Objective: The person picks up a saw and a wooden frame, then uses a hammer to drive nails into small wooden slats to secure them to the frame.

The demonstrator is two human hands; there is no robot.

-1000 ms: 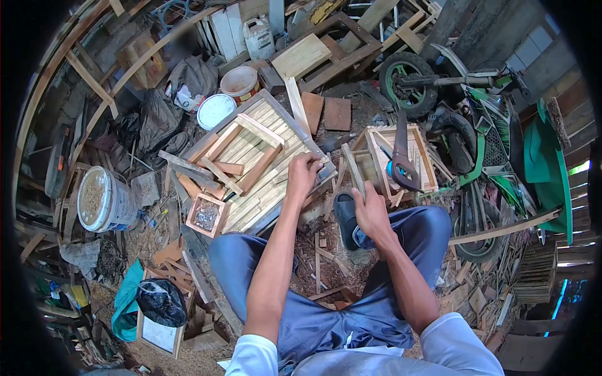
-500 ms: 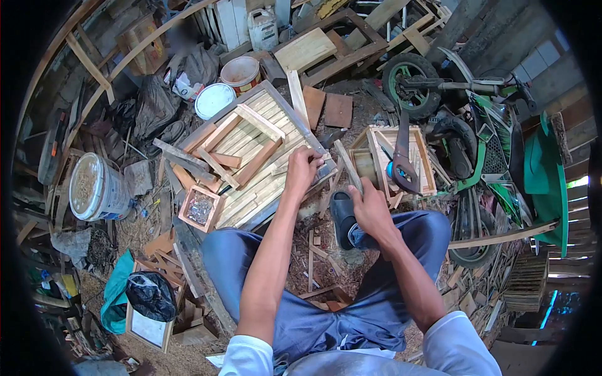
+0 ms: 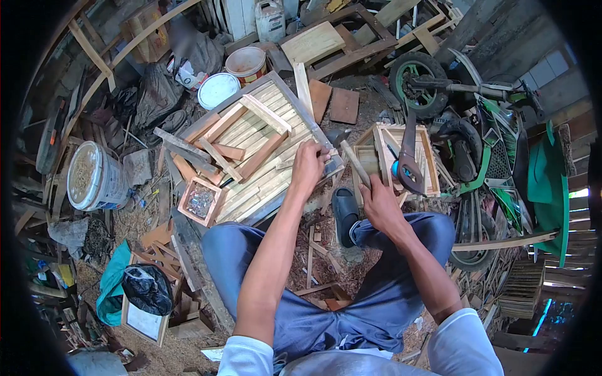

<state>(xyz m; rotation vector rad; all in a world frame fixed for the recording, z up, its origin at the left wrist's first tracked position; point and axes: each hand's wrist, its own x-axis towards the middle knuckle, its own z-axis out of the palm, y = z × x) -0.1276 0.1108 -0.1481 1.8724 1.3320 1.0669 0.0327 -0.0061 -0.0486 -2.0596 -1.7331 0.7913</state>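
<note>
My left hand [image 3: 308,164] rests at the right corner of a slatted wooden panel [image 3: 251,210] with a dark frame. Its fingers are pinched together; whatever they hold is too small to make out. My right hand [image 3: 382,203] is closed around the wooden handle of what looks like a hammer [image 3: 355,163], a dark head showing at its far end beside the panel's corner. On the panel lie a small wooden frame [image 3: 260,156], loose wood pieces and a small square box [image 3: 200,202] of metal bits, probably nails.
Right of my right hand, a handsaw [image 3: 409,153] lies across a wooden box frame [image 3: 433,163]. Beyond it stands a green motorbike [image 3: 483,150]. A white bucket [image 3: 103,178] is at the left, and a white lid [image 3: 218,91] lies behind the panel. Wood scraps and shavings cover the floor.
The view has shifted slightly, so most things sit a little further right. My left hand stays pinched at the panel's corner, and my right hand keeps hold of the hammer, turned slightly.
</note>
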